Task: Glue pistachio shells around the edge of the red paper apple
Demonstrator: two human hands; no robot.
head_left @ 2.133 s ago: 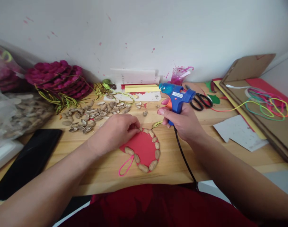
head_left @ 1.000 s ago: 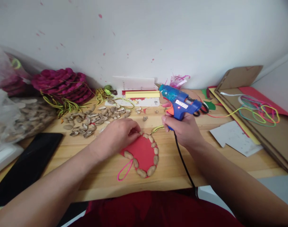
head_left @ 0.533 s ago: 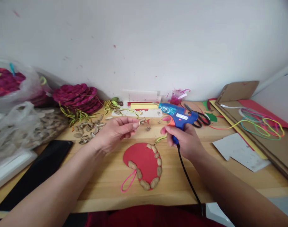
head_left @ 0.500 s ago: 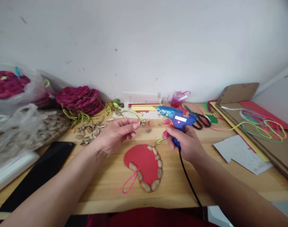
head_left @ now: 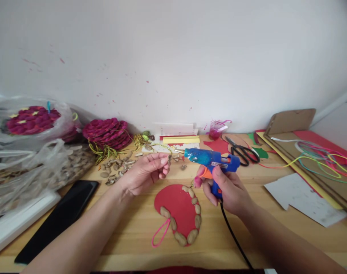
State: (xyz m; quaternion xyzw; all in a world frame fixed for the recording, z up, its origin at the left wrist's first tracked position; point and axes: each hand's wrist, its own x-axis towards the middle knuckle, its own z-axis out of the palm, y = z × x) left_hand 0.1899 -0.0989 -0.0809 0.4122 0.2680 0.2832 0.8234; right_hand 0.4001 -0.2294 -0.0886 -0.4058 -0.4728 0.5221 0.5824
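My right hand [head_left: 228,190] is wrapped round the handle of a blue hot glue gun [head_left: 211,160], with its fingers at the orange trigger. The metal nozzle points left, close to my left hand [head_left: 149,170]. Between the thumb and fingers of that left hand is a small peanut shell [head_left: 169,159], partly covered by the fingertips. Below both hands a red heart-shaped piece [head_left: 176,205] lies on the wooden table. Several peanut shells [head_left: 197,220] line its right and lower edge. A pink loop of cord [head_left: 161,233] sticks out at its lower left.
Loose shells [head_left: 116,167] lie left of my left hand, beside a plastic bag of shells [head_left: 73,163]. Behind stand stacked magenta pieces [head_left: 106,133]. Black scissors [head_left: 243,152], a stained cup [head_left: 216,131] and cardboard [head_left: 290,121] are at the back right. A black flat object [head_left: 59,220] lies left.
The glue gun's nozzle has come nearer to the shell in my left hand, and the gun is turned more level. The camera view has shifted, so the scene sits lower and further right.
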